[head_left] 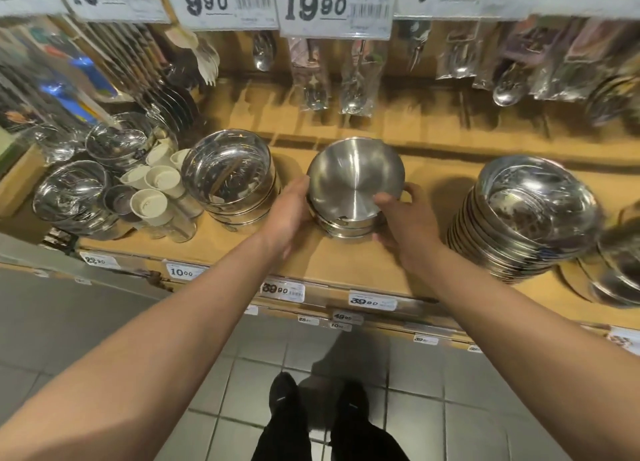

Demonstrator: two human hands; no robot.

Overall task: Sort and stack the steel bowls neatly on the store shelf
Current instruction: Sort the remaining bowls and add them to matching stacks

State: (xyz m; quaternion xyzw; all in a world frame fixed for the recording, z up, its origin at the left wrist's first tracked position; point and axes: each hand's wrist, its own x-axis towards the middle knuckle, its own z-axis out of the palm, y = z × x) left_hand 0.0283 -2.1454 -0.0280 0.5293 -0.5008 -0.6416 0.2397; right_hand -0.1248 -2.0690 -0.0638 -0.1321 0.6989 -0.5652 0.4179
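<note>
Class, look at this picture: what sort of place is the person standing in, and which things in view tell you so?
Most likely a shop's kitchenware aisle. Large price cards hang above, small price labels line the shelf edge, and stacks of steel bowls sit beneath packaged spoons.

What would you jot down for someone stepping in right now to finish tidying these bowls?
Left hand: fingers relaxed, touching the left side of the middle bowl stack.
Right hand: fingers curled round the stack's right side, thumb on the top bowl's rim.
The stack stands on the wooden shelf, between the left bowl stack and the taller, leaning right stack.
Done: three stacks formed.
Left: probably square up the middle stack, straighten the right one, then sort the loose bowls at far left.
</note>
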